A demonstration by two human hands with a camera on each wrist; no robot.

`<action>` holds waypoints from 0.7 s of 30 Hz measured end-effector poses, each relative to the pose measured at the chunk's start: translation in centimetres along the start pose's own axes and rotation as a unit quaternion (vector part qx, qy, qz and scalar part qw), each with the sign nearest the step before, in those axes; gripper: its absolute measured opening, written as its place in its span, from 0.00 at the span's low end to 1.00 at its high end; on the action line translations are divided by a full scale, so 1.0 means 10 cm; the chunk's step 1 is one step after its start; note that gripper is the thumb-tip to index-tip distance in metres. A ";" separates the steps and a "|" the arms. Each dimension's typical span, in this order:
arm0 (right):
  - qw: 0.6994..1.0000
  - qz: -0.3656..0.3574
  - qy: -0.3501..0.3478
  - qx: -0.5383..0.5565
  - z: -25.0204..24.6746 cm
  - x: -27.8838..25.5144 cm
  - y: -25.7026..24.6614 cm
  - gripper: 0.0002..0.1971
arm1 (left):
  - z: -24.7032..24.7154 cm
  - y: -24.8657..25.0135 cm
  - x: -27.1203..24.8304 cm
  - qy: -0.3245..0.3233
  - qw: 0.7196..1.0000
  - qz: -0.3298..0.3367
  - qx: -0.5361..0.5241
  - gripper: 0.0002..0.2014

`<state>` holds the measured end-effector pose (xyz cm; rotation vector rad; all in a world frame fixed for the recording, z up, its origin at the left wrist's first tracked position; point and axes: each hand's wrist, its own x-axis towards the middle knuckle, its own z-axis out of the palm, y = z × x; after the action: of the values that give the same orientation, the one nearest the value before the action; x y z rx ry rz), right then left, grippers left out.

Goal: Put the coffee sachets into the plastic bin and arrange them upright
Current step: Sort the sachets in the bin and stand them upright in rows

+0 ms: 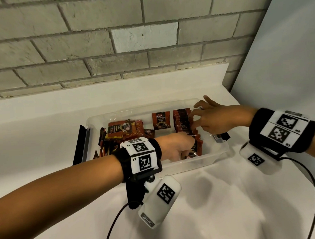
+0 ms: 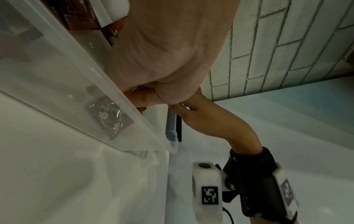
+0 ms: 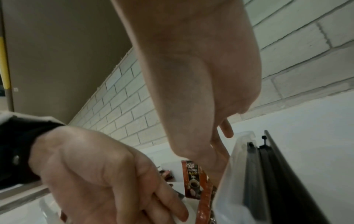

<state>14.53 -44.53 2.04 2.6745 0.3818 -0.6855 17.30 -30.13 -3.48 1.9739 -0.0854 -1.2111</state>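
- Head view: the clear plastic bin sits on the white worktop by a brick wall. At its right end a row of upright sachets stands on edge; one lone sachet stands just left of the row, and a loose pile of sachets lies flat at the left end. The right hand rests curled fingertips on the far part of the row. The left hand reaches down at the row's near end, where a flat sachet lies; whether that grip is clamped on anything I cannot tell.
- Left wrist view: the palm fills most of the frame, fingers hidden; one sachet shows through the bin wall.
- Right wrist view: the right hand points down beside an upright sachet; it seems to steady, not pinch.
- Risk, as I judge it: the row leans only on the hands, so lifting either could topple it like dominoes; nudging the light bin might also slide it.
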 end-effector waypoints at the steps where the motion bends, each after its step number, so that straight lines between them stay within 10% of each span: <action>1: 1.000 -0.004 0.003 0.009 -0.02 -0.02 0.01 0.23 | 0.00 0.03 -0.04 0.002 1.000 -0.007 -0.003 0.13; 21: 0.983 -0.091 -0.160 -0.009 0.03 -0.15 -0.32 0.31 | -0.10 0.11 0.11 0.042 0.997 0.056 -0.045 0.12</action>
<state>12.04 -42.00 1.65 2.4716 0.5443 -1.1416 19.01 -30.81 -3.35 1.9136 -0.0959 -1.0403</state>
